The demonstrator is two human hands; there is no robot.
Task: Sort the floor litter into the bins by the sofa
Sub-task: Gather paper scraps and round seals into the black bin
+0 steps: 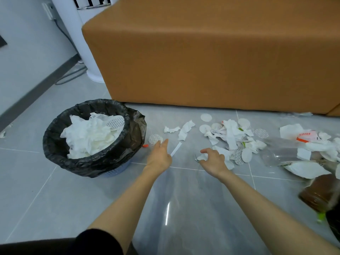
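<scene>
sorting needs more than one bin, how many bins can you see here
1: a black-lined bin by the sofa corner, left of the litter pile, with white paper in it. Others may be out of frame.

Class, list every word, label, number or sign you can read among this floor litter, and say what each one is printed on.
No text here can be quoted.
Round seal beside the bin: rows of grey print, too small to read.
Second seal, inside the bin: same print, unreadable.
White packet in the pile: red characters, blurred.
White scrap in the right hand: no print shows.
</scene>
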